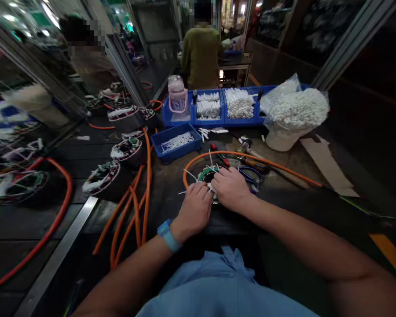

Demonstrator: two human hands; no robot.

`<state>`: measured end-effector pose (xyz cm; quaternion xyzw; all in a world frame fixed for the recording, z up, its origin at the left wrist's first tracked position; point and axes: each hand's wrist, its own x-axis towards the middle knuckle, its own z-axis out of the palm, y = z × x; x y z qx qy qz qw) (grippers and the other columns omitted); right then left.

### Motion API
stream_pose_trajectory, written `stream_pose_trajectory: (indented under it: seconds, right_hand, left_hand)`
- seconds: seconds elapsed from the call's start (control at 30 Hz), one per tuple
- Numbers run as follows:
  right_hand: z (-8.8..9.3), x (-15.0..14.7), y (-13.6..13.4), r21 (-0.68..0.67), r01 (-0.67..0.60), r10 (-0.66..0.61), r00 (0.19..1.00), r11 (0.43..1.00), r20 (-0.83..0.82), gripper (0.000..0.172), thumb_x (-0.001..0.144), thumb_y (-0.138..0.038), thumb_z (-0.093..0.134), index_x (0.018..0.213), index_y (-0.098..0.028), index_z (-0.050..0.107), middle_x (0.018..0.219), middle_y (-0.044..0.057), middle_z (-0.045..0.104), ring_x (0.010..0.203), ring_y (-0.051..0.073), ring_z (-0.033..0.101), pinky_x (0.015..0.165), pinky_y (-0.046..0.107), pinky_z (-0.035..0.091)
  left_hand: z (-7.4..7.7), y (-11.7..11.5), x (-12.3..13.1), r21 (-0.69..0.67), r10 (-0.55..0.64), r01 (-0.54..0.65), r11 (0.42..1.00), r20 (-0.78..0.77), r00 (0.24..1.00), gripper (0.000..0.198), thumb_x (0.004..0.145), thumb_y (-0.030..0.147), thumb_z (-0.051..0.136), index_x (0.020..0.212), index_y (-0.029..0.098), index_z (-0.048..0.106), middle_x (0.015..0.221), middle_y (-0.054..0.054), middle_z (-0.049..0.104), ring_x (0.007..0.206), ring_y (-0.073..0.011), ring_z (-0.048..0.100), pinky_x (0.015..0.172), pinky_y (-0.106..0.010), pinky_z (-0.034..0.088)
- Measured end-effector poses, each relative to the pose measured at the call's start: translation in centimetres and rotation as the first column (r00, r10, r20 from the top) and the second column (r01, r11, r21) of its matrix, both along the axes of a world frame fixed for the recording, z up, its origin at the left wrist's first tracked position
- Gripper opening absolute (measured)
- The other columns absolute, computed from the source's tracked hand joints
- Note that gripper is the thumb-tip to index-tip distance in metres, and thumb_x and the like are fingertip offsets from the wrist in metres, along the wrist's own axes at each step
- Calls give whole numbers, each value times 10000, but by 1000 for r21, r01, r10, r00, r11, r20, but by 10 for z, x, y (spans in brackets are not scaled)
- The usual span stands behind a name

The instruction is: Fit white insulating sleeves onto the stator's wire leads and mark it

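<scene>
A stator [203, 175] with green insulation and windings lies on the bench in front of me, mostly covered by my hands. Several thin white cable ties [189, 175] stick out around its rim. My left hand [195, 209] is closed at the near left side of the ring, fingers bent together. On the right, my right hand [232, 189] is closed over the rim, its fingertips close to the left ones. A white bit shows between the two hands, but what each one pinches is hidden. An orange sleeved cable [251, 156] loops behind the stator.
Finished-looking stators [100, 178] with orange sleeves [148, 185] stand left. Behind are a blue tray [171, 154] of cable ties, blue bins [208, 122] of white tubes, and a bucket [280, 138]. Scissors [252, 176] and a red-handled tool [219, 154] lie nearby. Other people stand beyond.
</scene>
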<state>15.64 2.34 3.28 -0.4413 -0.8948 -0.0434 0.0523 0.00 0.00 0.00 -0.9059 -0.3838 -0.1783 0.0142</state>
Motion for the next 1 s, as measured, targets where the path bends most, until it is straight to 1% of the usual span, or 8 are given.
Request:
stream_pose_trajectory:
  seconds: [0.2, 0.3, 0.4, 0.5, 0.63, 0.83, 0.93, 1.0]
  right_hand:
    - [2, -8, 13, -108, 48, -43, 998, 993, 43, 205, 825, -171, 461, 774, -134, 656, 824, 120, 657, 867, 225, 537, 701, 325, 337]
    - [-8, 13, 14, -139, -8, -24, 974, 990, -223, 209, 840, -193, 455, 823, -147, 658, 852, 88, 658, 852, 197, 553, 741, 302, 376]
    - [-25, 53, 14, -158, 65, -140, 841, 985, -523, 243, 854, -205, 425, 987, -167, 624, 974, 67, 638, 896, 180, 569, 786, 290, 417]
    - [-43, 91, 12, -187, 317, -365, 856, 930, -366, 383, 746, -142, 508, 1124, -132, 572, 1115, 135, 579, 986, 235, 552, 819, 325, 427]
    - [-53, 106, 10, -336, 354, -399, 914, 873, -70, 632, 675, -101, 544, 1298, -162, 452, 1127, 134, 574, 950, 226, 570, 797, 300, 432]
    - [-48, 118, -8, -604, 217, -465, 837, 767, -289, 692, 735, -231, 541, 1378, -181, 291, 886, 40, 631, 705, 172, 604, 611, 261, 454]
    - [-38, 125, -33, -527, 111, -345, 863, 842, -369, 489, 801, -306, 501, 1264, -166, 430, 935, 65, 643, 771, 190, 619, 661, 275, 465]
    - [-23, 124, -47, -406, 83, -192, 952, 910, -237, 411, 822, -293, 479, 1221, -192, 487, 1007, 82, 642, 849, 207, 620, 709, 288, 453]
  left_hand:
    - [3, -4, 3, -63, 27, -26, 998, 20, 999, 296, 806, 325, 561, 1017, 117, 559, 1052, -125, 583, 1064, -284, 471, 939, -445, 352]
    - [9, 5, -7, -91, -10, 11, 996, 22, 1000, 352, 792, 442, 588, 971, 140, 582, 1022, -118, 598, 1045, -276, 493, 918, -428, 370]
    - [21, 13, -21, -185, -131, 122, 975, -38, 991, 321, 774, 454, 617, 912, 165, 610, 982, -90, 619, 1045, -251, 515, 942, -410, 356]
    - [29, 11, -24, -246, -125, 122, 962, 3, 992, 451, 695, 494, 685, 1014, 185, 609, 1054, -78, 626, 1074, -247, 522, 1036, -456, 254]
    - [26, 6, -18, -314, 11, 23, 949, 107, 994, 428, 705, 492, 682, 1024, 213, 627, 948, -32, 673, 945, -205, 578, 1048, -449, 230]
    - [26, 21, -38, -455, -88, 144, 879, 142, 986, 464, 641, 419, 753, 1027, 210, 602, 857, 14, 661, 890, -172, 587, 1082, -431, 167]
    - [33, 23, -42, -463, -103, 143, 875, 109, 989, 432, 647, 413, 744, 984, 190, 590, 844, 10, 633, 884, -172, 578, 1081, -434, 155]
    - [40, 22, -37, -495, -118, 127, 859, 50, 992, 431, 656, 442, 724, 974, 187, 586, 841, 4, 627, 879, -185, 575, 1069, -463, 154]
